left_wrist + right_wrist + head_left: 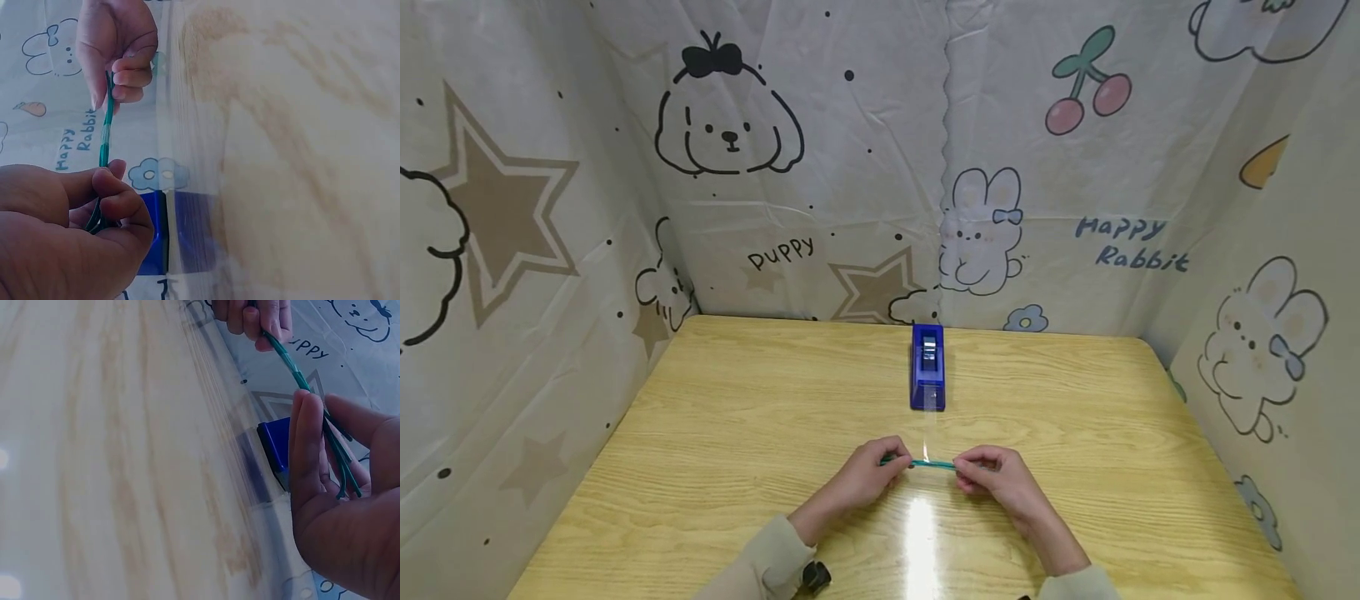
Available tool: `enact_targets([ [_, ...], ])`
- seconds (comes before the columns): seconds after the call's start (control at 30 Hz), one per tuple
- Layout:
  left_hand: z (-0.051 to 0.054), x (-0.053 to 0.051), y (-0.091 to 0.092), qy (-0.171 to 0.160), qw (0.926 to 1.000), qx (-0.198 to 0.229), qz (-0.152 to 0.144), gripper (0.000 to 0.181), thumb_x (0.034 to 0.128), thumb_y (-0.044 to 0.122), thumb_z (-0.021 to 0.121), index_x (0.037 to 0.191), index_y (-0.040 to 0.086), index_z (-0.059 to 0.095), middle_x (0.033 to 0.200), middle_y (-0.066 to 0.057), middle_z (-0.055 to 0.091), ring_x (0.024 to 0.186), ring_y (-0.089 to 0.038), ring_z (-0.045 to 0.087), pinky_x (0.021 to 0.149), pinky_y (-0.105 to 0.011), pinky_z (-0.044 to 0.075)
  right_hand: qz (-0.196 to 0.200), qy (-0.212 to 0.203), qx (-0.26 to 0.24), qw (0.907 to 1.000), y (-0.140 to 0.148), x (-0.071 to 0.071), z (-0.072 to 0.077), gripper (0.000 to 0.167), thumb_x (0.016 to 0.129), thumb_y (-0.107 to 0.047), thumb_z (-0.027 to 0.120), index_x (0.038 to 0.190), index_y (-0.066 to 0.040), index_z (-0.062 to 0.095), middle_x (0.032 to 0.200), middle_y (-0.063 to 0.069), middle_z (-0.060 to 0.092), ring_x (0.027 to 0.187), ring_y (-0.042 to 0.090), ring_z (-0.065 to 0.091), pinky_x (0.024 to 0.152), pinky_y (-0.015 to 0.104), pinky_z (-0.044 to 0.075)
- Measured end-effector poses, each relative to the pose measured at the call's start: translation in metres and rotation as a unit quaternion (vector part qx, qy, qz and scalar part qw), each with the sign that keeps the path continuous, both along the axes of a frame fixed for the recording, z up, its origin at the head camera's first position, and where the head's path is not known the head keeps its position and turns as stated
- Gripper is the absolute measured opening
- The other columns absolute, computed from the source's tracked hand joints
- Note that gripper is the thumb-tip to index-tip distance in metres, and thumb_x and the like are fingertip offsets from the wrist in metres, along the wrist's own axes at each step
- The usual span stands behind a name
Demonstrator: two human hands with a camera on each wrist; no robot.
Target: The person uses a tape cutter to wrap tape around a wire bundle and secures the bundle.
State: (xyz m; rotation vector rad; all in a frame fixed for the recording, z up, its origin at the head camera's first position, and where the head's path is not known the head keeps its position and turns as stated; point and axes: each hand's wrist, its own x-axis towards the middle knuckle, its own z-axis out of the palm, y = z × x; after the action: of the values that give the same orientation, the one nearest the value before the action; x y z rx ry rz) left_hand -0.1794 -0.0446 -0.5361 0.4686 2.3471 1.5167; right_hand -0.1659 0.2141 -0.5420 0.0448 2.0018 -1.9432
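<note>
A thin bundle of green strands (934, 464) is held level between the two hands above the table. My left hand (868, 473) pinches its left end between thumb and fingers; a bent part of the strands (94, 219) shows by the palm in the left wrist view. With thumb and fingertips, my right hand (1000, 479) pinches the other side, and several loose ends (342, 462) spread below the grip. Clear tape (106, 132) shows on the bundle's middle. A strip of clear tape (929, 423) runs from the blue tape dispenser (928, 393) toward the bundle.
The wooden table (760, 392) has printed cloth walls (850, 167) at its back and both sides. The tape dispenser stands close to the back edge, beyond the hands. A small black object (816, 577) sits by the left sleeve.
</note>
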Motion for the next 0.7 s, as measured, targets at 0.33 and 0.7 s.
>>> enact_targets([
  [0.33, 0.0037, 0.0021, -0.0003, 0.011, 0.9999, -0.001, 0.004, 0.021, 0.1082, 0.021, 0.056, 0.1, 0.003, 0.066, 0.077, -0.017, 0.06, 0.064, -0.009, 0.049, 0.061, -0.023, 0.042, 0.049, -0.047, 0.008, 0.9977, 0.0033, 0.001, -0.0025, 0.035, 0.101, -0.028, 0.069, 0.109, 0.005, 0.07, 0.07, -0.004, 0.066, 0.055, 0.006, 0.059, 0.052, 0.021, 0.051],
  [0.7, 0.0056, -0.0011, -0.0009, -0.021, 0.9997, -0.001, 0.015, 0.027, 0.1087, 0.023, 0.055, 0.1, 0.002, 0.071, 0.079, -0.016, 0.067, 0.067, -0.015, 0.055, 0.059, -0.023, 0.043, 0.032, -0.006, -0.013, 0.9994, 0.0052, -0.0002, -0.0046, 0.034, 0.098, -0.012, 0.072, 0.118, 0.016, 0.068, 0.072, -0.002, 0.068, 0.06, 0.006, 0.065, 0.058, 0.023, 0.057],
])
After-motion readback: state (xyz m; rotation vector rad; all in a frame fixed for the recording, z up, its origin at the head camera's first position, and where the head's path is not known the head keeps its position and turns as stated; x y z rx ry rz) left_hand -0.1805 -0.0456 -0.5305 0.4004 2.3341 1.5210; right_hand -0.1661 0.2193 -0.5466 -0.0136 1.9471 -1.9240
